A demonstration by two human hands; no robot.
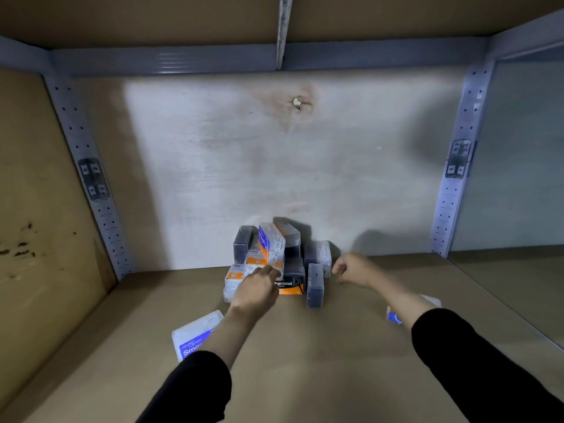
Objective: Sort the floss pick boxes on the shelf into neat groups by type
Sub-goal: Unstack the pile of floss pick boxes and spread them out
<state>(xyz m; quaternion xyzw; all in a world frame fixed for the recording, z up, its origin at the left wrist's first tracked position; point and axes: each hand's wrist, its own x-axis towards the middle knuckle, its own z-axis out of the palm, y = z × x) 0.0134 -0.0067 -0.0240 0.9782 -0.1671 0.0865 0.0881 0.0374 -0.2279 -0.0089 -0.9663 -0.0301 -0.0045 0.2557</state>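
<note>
Low in the centre of the frame, against the back wall (274,148): a jumbled heap of floss pick boxes (293,264) on the cardboard shelf (320,370), some dark, some clear with orange labels. On top, tilted, a clear blue-labelled box (270,244); at the front, a charcoal box (290,284).

Left hand (254,290) at the heap's lower left, fingers stretched forward to the foot of the tilted box; touching or gripping, cannot tell.

Right hand (351,270) just right of the heap, fingers curled into a loose fist, nothing in it.

Two more lying flat, well apart from the heap: a flat blue box (195,334) at lower left beside the left forearm, and a half-hidden box (393,317) at lower right behind the right forearm.
</note>
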